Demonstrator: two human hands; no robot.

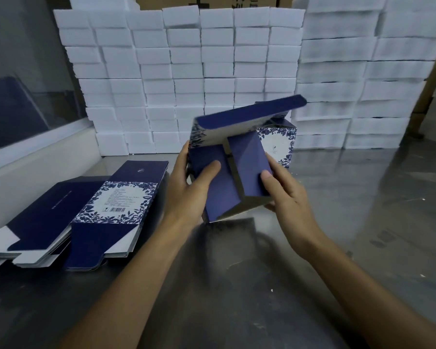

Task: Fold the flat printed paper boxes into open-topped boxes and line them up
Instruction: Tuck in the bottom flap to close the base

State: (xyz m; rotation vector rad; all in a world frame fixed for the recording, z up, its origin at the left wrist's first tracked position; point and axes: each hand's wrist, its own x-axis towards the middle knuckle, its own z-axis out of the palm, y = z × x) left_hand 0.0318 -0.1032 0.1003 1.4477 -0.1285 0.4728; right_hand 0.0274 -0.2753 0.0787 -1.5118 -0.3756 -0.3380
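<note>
I hold a blue-and-white printed paper box (222, 137) tilted above the table, its end turned toward me. My left hand (189, 190) grips its left side, thumb pressing the left blue flap (212, 187). My right hand (287, 195) grips the right side, thumb on the right blue flap (249, 159). A long blue flap (249, 110) sticks up at the far end. Behind it stands a folded box (278, 144) on the table. Flat printed boxes (116, 200) lie stacked at the left.
A wall of white foam blocks (186, 71) runs along the back, with taller stacks (363, 71) at the right. A second pile of flat dark-blue boxes (35, 222) lies at far left. The metal table (363, 210) stretches to the right. A glass panel (23, 71) stands at the left.
</note>
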